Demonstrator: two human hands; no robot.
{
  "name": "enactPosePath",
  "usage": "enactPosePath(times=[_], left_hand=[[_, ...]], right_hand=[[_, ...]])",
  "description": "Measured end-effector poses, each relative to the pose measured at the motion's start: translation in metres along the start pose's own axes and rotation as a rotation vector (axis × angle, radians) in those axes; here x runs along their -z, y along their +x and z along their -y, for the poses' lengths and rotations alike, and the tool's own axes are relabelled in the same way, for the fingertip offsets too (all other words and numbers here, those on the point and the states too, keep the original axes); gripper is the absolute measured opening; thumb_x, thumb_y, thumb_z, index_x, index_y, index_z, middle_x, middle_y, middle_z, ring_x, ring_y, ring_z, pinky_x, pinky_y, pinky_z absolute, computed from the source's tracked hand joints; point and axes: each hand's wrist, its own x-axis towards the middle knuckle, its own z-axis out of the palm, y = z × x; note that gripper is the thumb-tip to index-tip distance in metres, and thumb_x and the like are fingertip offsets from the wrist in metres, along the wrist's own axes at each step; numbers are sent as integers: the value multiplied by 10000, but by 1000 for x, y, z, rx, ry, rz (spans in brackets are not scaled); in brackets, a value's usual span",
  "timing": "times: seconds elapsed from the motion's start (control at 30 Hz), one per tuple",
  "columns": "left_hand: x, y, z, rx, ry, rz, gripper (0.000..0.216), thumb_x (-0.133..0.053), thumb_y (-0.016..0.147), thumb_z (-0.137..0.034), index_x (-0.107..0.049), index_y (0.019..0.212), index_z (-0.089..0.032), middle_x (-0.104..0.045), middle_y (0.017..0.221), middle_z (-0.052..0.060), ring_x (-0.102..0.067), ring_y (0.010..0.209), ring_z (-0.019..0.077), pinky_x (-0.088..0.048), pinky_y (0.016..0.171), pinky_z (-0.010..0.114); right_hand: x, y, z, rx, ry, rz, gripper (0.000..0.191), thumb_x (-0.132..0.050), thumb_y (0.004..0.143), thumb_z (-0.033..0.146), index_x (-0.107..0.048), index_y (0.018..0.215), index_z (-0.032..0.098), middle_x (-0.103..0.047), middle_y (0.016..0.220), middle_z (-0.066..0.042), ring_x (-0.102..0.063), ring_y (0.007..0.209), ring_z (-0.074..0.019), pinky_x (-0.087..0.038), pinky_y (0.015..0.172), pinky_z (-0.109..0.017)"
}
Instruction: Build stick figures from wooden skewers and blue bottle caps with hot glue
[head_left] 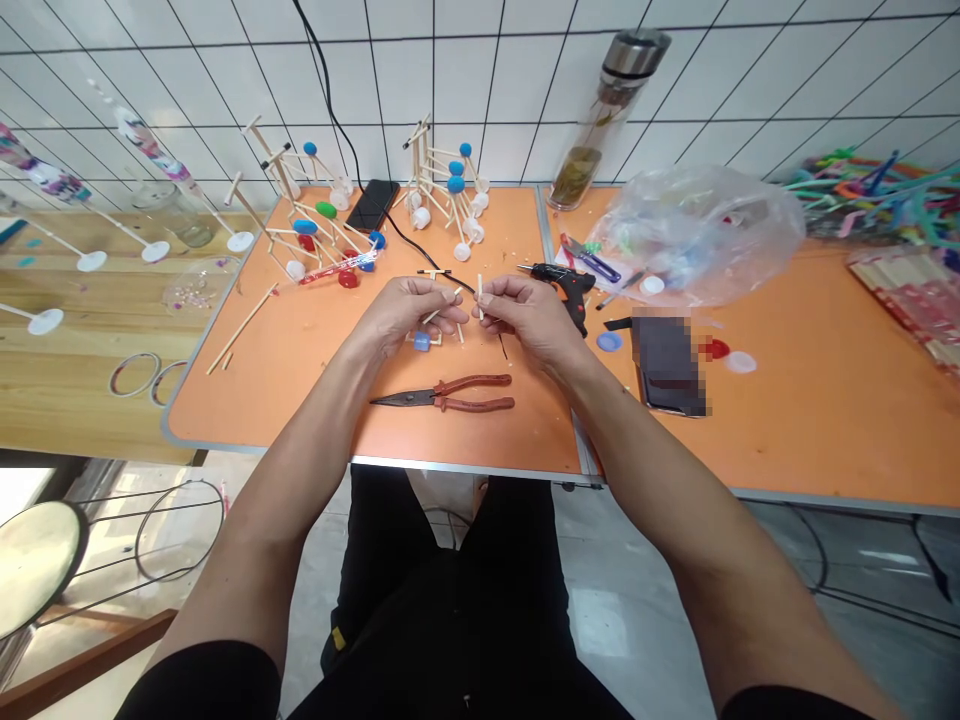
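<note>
Above the orange table, my left hand (411, 306) pinches a short pale wooden stick (456, 295) between thumb and fingers. Close beside it, my right hand (523, 312) grips another short stick (480, 290), held roughly upright. The two hands are slightly apart. Just below my left hand is a small blue plastic piece (422, 341) with bits of stick around it, partly covered by the fingers. A short stick piece with dark ends (433, 272) lies beyond the hands. Nearer me rest long-nose pliers (442, 392) with red-brown handles, touched by neither hand.
Stick models with coloured caps (455, 185) stand at the back. A black glue gun (566, 290) lies right of my right hand, its cable likely behind. Further right are a utility knife (592, 260), a plastic bag (697, 235) and a phone (670, 365). A glass bottle (600, 130) stands by the wall.
</note>
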Motion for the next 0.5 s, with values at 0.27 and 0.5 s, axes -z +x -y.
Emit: enactPosePath(times=[0.27,0.5], left_hand=[[2,0,3,-44,17,41,249,-987,862,-344,-874,870,-123,-883,882,157,-748,580,137,-579,534,198],[1,-2,-1,-73,39,-1,212,-968,880,-293,-869,848,-109,-874,859,153,-675,523,110,-503,485,199]], right_hand=[[0,1,-5,5,-22,5,453,-1059,696,550,-790,882,236,-761,800,-4,-664,706,-141,-575,661,-270],[1,2,-7,26,-56,13,389,-1022,758,497,-788,903,223,-776,811,-16,-640,678,-128,-542,640,-259]])
